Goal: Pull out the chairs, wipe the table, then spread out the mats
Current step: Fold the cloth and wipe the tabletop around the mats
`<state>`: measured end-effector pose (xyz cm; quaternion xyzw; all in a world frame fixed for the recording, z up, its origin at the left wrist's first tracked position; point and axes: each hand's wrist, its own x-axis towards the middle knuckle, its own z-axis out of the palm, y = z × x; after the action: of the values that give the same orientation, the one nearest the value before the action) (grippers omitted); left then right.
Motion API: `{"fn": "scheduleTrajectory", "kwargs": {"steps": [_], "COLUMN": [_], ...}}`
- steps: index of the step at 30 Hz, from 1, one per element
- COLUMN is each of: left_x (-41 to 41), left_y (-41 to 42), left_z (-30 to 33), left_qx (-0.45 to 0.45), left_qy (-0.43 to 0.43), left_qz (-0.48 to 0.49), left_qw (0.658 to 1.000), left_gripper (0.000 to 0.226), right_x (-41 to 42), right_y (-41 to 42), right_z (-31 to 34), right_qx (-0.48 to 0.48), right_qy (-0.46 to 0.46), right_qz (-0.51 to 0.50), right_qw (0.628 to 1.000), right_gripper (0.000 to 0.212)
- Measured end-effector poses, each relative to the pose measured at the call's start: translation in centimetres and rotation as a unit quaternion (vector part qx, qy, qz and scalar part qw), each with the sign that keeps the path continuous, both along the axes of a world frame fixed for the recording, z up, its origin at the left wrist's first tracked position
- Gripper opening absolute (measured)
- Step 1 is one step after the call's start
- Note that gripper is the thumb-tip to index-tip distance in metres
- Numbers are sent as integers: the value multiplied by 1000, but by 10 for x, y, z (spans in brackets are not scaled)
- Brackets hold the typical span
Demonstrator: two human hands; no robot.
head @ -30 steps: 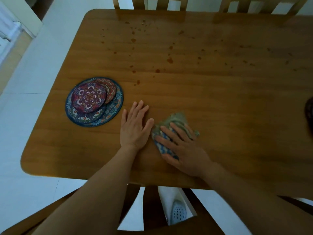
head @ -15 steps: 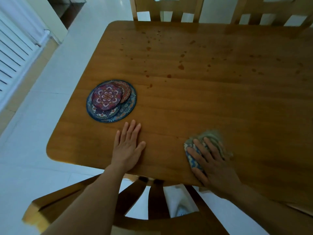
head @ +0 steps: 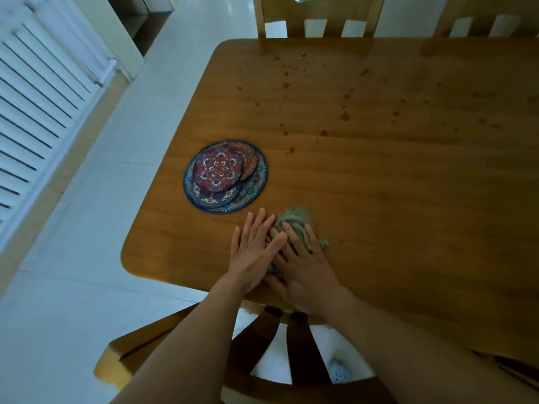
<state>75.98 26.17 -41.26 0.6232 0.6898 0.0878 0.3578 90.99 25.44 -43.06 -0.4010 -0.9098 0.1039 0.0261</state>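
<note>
The cloth [head: 294,225] was pressed flat against the wooden table [head: 408,185] near its near-left corner by the right hand [head: 303,263], whose fingers were spread straight over the bunched fabric rather than curled round it — a hold judged to suit wiping, since it puts weight across the rag. The left hand [head: 253,249] lay beside it, flat and with fingers together, its fingertips touching the cloth's left edge; it was probably set there to brace the body or to steady the rag. The stack of round patterned mats [head: 226,177] was left piled just beyond the hands, near the left edge — not yet spread, presumably kept together until the surface was clean. Reddish spots [head: 344,115] were scattered over the far half of the table, so the wiping was judged to be far from finished. A chair [head: 262,360] stood drawn back at the near side, and the backs of others [head: 315,16] were seen at the far edge.
</note>
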Motion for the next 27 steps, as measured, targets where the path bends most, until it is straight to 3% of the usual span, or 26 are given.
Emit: {"fn": "scheduleTrajectory", "kwargs": {"steps": [5, 8, 10, 12, 13, 15, 17, 22, 27], "left_x": [-7, -26, -49, -87, -107, -156, -198, -233, -242], "left_y": [8, 28, 39, 40, 35, 20, 3, -17, -9], "left_z": [10, 39, 59, 66, 64, 50, 27, -9, -9], "left_qx": [-82, -169, -223, -190, -123, 54, 147, 93, 43], "left_qy": [0, 29, -37, -133, -146, -47, 80, 138, 82], "left_qz": [-63, -153, -153, -73, -38, 16, 48, -32, -32], "left_qw": [995, 973, 962, 970, 981, 997, 985, 986, 995], "left_gripper": [68, 73, 66, 50, 42, 34, 40, 76, 82], "right_x": [28, 45, 42, 24, 14, -7, -25, -94, -192], "right_y": [3, -5, -13, -19, -22, -26, -28, -25, -20], "right_z": [0, 2, 3, 3, 2, 2, 2, 2, 1], "right_qx": [12, 0, -23, -26, -21, -10, -2, 4, 8], "right_qy": [-31, -47, -50, -59, -63, -60, -56, -48, -18], "right_qz": [-6, -104, -194, -270, -294, -318, -315, -267, -149], "right_qw": [999, 993, 979, 961, 953, 946, 948, 963, 989], "right_gripper": [61, 60, 61, 62, 62, 62, 62, 60, 60]}}
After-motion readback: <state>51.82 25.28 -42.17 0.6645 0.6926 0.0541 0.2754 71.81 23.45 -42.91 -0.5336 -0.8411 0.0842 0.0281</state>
